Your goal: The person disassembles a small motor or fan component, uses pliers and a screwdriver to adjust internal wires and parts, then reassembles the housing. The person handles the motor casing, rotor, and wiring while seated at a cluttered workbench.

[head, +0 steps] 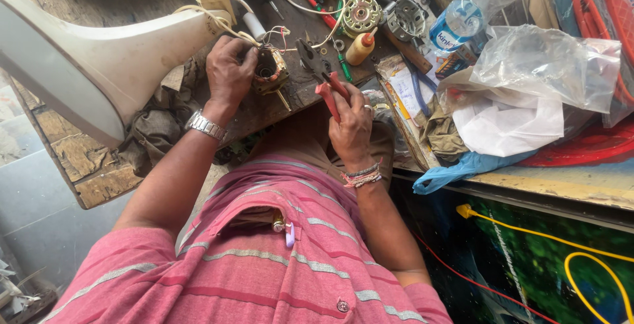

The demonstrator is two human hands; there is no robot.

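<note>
Left hand [229, 70] wrapped around a small motor [271, 72], round, copper windings showing, thin wires trailing far side | right hand [352, 126] gripping red-handled pliers [318, 73], dark tips just right of the motor | motor sits mid-worktop [86, 159], white fan base [92, 60] to its left | yellow bottle [362, 48] far right.
</note>
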